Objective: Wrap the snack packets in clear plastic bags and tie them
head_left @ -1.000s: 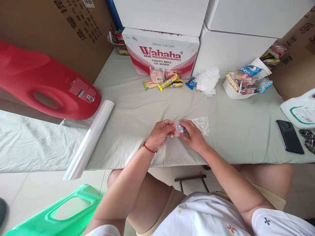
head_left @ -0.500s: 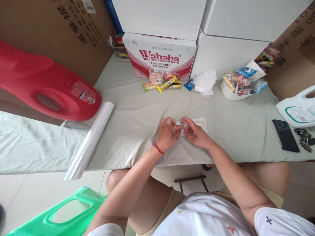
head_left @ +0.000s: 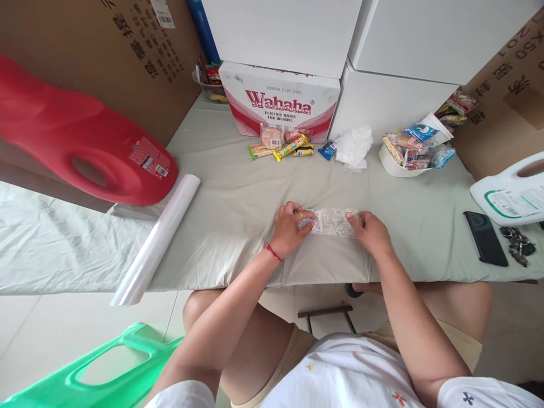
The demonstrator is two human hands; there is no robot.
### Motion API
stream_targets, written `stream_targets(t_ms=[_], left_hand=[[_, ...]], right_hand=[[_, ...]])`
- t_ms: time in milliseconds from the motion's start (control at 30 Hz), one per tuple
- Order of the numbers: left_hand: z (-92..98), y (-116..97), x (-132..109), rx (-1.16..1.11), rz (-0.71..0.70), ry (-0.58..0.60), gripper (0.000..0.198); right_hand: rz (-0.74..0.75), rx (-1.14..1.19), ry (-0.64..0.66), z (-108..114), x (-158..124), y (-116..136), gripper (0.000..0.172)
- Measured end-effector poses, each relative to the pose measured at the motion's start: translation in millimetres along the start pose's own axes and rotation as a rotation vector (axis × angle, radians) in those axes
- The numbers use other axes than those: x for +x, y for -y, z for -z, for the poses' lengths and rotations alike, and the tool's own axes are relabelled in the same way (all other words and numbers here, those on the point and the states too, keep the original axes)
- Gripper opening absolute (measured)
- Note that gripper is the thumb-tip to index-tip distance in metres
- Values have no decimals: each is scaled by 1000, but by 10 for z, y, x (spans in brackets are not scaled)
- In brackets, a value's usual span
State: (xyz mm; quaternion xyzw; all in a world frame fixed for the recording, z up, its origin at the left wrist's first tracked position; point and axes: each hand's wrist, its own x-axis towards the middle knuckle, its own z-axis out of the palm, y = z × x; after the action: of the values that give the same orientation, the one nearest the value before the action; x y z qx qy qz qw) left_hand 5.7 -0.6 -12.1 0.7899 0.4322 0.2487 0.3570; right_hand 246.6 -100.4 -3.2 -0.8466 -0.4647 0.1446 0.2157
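A strip of crinkled clear plastic [head_left: 334,221] stretches sideways on the cloth between my hands. At its left end, the bent fingers of my left hand [head_left: 290,228] hold it down over a small whitish bundle [head_left: 312,219], mostly hidden by the fingers. My right hand [head_left: 373,231] pinches the strip's right end between thumb and fingers.
A white roll [head_left: 157,238] and a red jug [head_left: 97,153] lie to the left. Snack packets [head_left: 291,147] and crumpled clear plastic [head_left: 353,146] lie before the Wahaha box [head_left: 280,102]. A filled white tub [head_left: 402,163], a phone [head_left: 485,238] and keys [head_left: 519,245] are to the right.
My right hand has moved right, away from my left, and now grips the far end of the plastic strip, which lies straighter. My left hand has stayed at its end.
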Motion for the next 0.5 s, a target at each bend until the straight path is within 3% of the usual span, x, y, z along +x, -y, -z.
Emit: stream_targets(t_ms=[100,233,500], left_hand=[[41,-9,-2,-48,0,11,24],[128,39,49,-207,47,130,44],[162,7,87,-96,-9,171,27]], right_hand=[[60,127,-5,-97,-15,33,43],[92,302,-43,-152,-18,92,27],[6,614,-113,-119,-40,170,31]])
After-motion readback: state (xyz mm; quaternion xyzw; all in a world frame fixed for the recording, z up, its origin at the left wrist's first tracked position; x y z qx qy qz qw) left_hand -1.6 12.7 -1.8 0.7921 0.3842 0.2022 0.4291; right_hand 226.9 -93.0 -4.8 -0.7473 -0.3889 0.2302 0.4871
